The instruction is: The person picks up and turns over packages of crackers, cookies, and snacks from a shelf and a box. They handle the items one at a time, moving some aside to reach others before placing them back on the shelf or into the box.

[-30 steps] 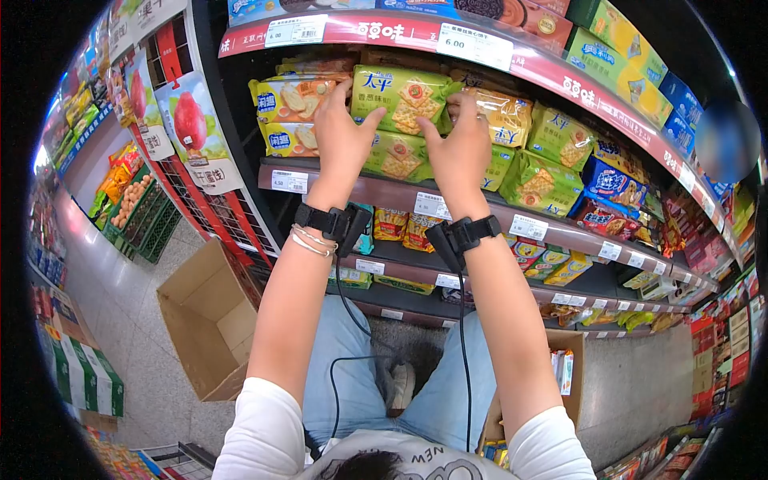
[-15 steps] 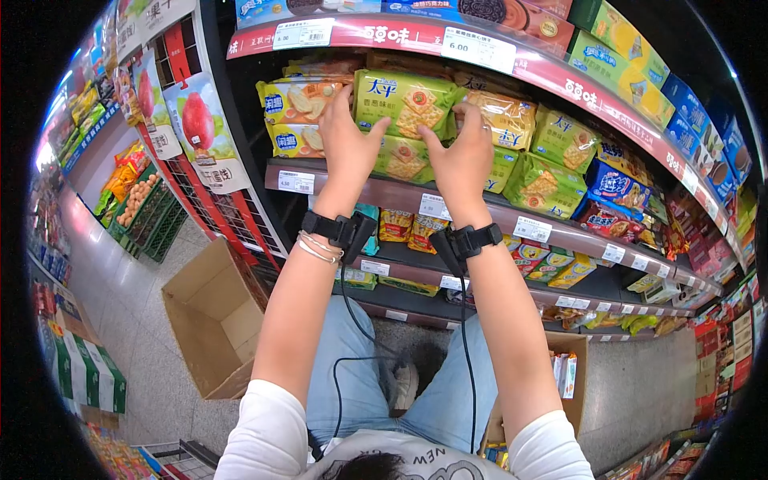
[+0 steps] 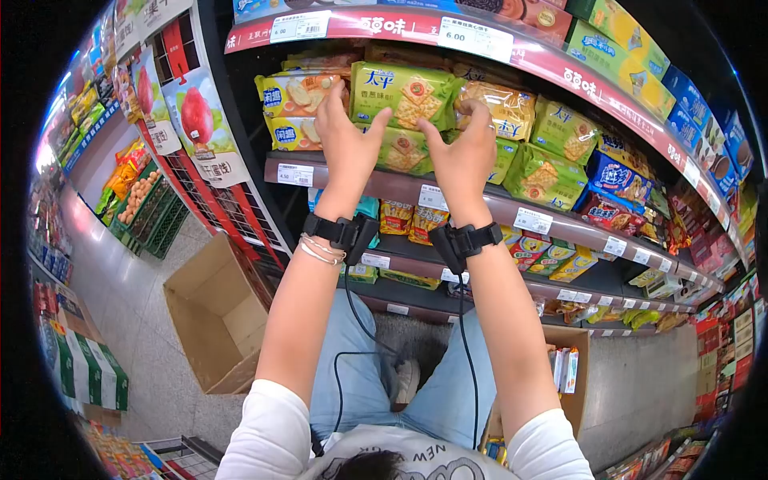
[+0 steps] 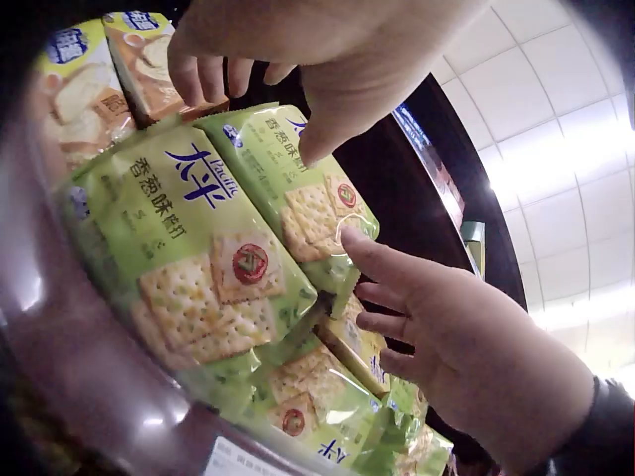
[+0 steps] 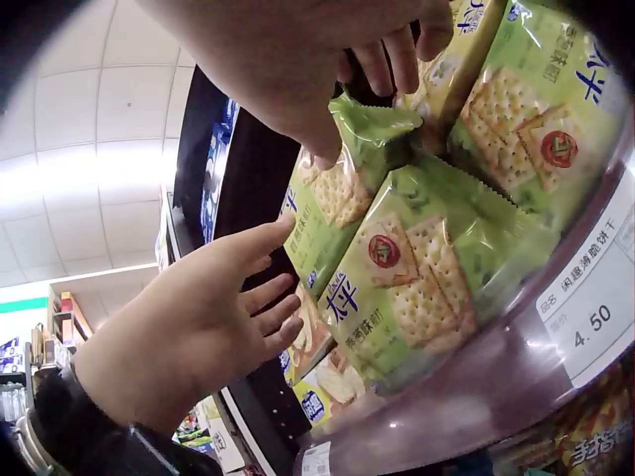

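Note:
A green pack of crackers (image 3: 402, 90) lies atop another green cracker pack (image 3: 406, 152) on the shelf. My left hand (image 3: 350, 144) is at the upper pack's left end, its fingers spread beside the pack and its thumb in front of the lower edge. At the right end is my right hand (image 3: 466, 160), fingers loosely bent and thumb near the pack's front. In the left wrist view, the right thumb tip overlaps the upper pack (image 4: 288, 183). Neither hand is closed round it.
Yellow-and-orange biscuit packs (image 3: 296, 96) stand to the left, more green packs (image 3: 548, 180) to the right. A shelf edge (image 3: 384, 28) with price tags runs overhead. An open cardboard box (image 3: 212, 320) is on the floor at left; another box (image 3: 576, 364) is at right.
My hands have eased slightly off the upper green pack, the left fingers no longer over its left end. The pack lies a little flatter on the lower one.

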Available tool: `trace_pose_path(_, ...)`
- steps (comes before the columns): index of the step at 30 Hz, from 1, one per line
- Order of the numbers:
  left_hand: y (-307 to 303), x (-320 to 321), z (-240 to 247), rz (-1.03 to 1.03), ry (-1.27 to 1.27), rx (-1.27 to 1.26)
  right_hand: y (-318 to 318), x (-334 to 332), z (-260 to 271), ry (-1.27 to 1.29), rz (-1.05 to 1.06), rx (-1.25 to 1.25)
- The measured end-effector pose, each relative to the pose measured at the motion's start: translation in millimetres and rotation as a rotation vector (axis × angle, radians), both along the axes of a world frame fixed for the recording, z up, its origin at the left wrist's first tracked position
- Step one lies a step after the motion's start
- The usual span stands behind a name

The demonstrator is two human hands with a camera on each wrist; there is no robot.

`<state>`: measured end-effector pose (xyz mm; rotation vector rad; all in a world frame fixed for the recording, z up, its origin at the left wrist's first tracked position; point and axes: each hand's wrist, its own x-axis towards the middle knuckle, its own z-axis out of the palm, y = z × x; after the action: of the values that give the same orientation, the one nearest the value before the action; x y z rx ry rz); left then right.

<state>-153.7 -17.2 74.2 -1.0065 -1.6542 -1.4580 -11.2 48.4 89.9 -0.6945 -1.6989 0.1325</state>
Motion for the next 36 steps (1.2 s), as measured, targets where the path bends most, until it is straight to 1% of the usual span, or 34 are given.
trace_pose_path(2,-1,2,-3,0.066,0.035,0.01,-2,5,-1,0.014,-0.003,-0.018)
trace_pose_path(5,-10,16,0,-0.041,-0.057,0.061,-3,16,-7,0.094,0.043,-0.037)
trace_pose_path(6,-15,29,5,-0.13,-0.188,0.095,-2,22,-11,0.111,0.048,-0.033)
trace_pose_path(8,-14,44,-6,-0.231,-0.264,0.099,-1,37,-21,0.145,0.054,-0.027)
trace_pose_path(9,-14,54,-10,-0.282,-0.301,0.101,-3,47,-26,0.151,0.078,-0.067)
trace_pose_path(10,-12,70,-13,-0.308,-0.306,0.118,-6,58,-30,0.159,0.099,-0.106)
trace_pose_path(11,-11,87,-14,-0.405,-0.358,0.087,-10,71,-35,0.168,0.117,-0.145)
trace_pose_path(13,-6,124,-18,-0.606,-0.472,0.017,-13,97,-44,0.183,0.083,-0.174)
trace_pose_path(14,1,142,-22,-0.631,-0.441,-0.011,-11,113,-51,0.187,0.065,-0.202)
trace_pose_path(15,8,160,-27,-0.7,-0.441,-0.022,-10,131,-58,0.191,0.042,-0.228)
trace_pose_path(17,19,204,-33,-0.831,-0.5,-0.075,-13,172,-63,0.195,0.005,-0.3)
trace_pose_path(18,25,226,-38,-0.908,-0.571,-0.114,-12,194,-68,0.209,-0.008,-0.326)
trace_pose_path(19,34,248,-46,-0.929,-0.523,-0.112,-12,216,-74,0.224,-0.022,-0.353)
trace_pose_path(20,38,272,-53,-0.962,-0.494,-0.152,-14,239,-76,0.198,-0.053,-0.32)
trace_pose_path(21,41,295,-60,-0.996,-0.465,-0.191,-17,262,-80,0.144,-0.118,-0.378)
trace_pose_path(22,45,319,-69,-1.13,-0.584,-0.206,-19,286,-86,0.134,-0.141,-0.424)
trace_pose_path(23,44,343,-76,-1.117,-0.51,-0.282,-22,309,-92,0.127,-0.165,-0.47)
trace_pose_path(24,43,366,-87,-1.172,-0.502,-0.325,-23,333,-104,0.172,-0.151,-0.523)
trace_pose_path(26,39,409,-112,-1.289,-0.5,-0.405,-31,377,-132,0.138,-0.259,-0.56)
trace_pose_path(27,41,428,-136,-1.309,-0.429,-0.438,-36,397,-145,0.121,-0.304,-0.576)
trace_pose_path(29,33,458,-167,-1.4,-0.544,-0.592,-51,432,-173,0.036,-0.398,-0.707)
trace_pose_path(31,27,481,-206,-1.418,-0.592,-0.726,-66,463,-210,-0.059,-0.507,-0.799)
trace_pose_path(33,20,499,-243,-1.419,-0.631,-0.878,-83,490,-259,-0.015,-0.552,-0.898)
trace_pose_path(34,17,504,-259,-1.412,-0.649,-0.959,-90,513,-310,0.005,-0.58,-0.899)
trace_pose_path(35,14,508,-276,-1.405,-0.665,-1.04,-102,521,-327,0.096,-0.573,-1.039)
trace_pose_path(36,12,512,-295,-1.393,-0.673,-1.057,-114,530,-345,0.137,-0.609,-1.103)
